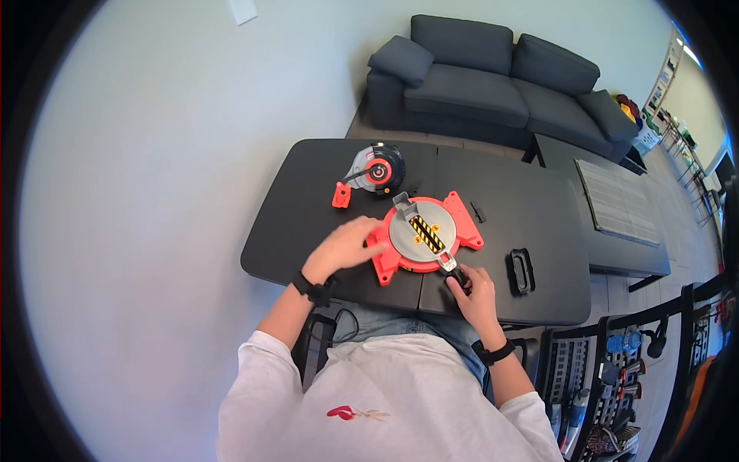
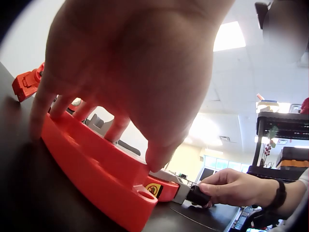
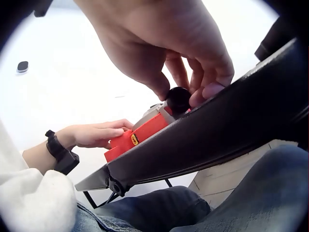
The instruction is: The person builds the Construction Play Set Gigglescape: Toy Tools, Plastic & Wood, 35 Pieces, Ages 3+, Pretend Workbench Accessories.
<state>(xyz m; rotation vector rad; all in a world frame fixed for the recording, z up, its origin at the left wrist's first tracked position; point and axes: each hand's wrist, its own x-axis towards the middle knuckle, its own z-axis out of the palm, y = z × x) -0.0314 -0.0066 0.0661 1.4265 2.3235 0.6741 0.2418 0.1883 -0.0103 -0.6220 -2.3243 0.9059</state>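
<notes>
A red miter-saw base (image 1: 392,256) with a round grey turntable (image 1: 409,241) lies on the black table. Yellow-and-black stripes mark the turntable's slot, and a grey upright bracket (image 1: 403,205) stands at its far edge. My right hand (image 1: 479,297) grips the black knob (image 3: 178,100) at the near end of the turntable's arm, thumb on one side and fingers on the other. Across the base's left wing rests my left hand (image 1: 345,245), its fingers spread and fairly straight along the red edge (image 2: 96,159). Behind it sits the saw head (image 1: 379,169) with a red end piece (image 1: 341,195).
A black oval tray-like part (image 1: 521,272) lies right of the base, and a thin black bar (image 1: 478,212) beyond it. A grey sofa (image 1: 469,88) stands behind the table. A side table with a grey panel (image 1: 620,202) and a tool rack (image 1: 593,377) are at the right.
</notes>
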